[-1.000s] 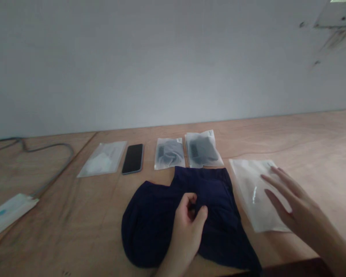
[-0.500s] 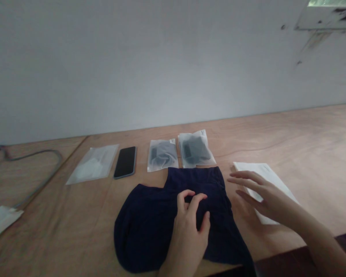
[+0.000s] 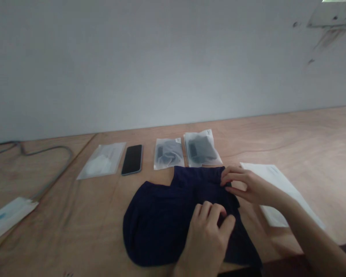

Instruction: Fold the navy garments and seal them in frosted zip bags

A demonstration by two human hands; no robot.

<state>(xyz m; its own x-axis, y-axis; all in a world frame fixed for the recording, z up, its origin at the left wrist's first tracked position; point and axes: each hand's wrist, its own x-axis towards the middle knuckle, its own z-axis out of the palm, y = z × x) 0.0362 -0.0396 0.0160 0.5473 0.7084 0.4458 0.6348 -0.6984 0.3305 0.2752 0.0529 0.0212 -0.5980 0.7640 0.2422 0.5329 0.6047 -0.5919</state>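
On the table [image 3: 86, 227], just my side of the bags [image 3: 169, 156], lies the cloth [image 3: 155, 227], prob. light, soft & floppy, not fragile; corners/edges look best to hold, w/ 2 hands so it doesn't bunch. L hand [image 3: 206, 236] curls over its R half, R hand [image 3: 253, 186] is at its far R corner; can't tell if either's pinching fabric.

Brought the right hand [image 3: 252, 186] leftward, from over the white bag [image 3: 272, 175] at right of frame to the upper right edge of the navy cloth [image 3: 158, 219]. Slid the left hand [image 3: 207, 229] slightly right and down, at lower centre. Shifted the bag rightward, showing opaque white instead of see-through.
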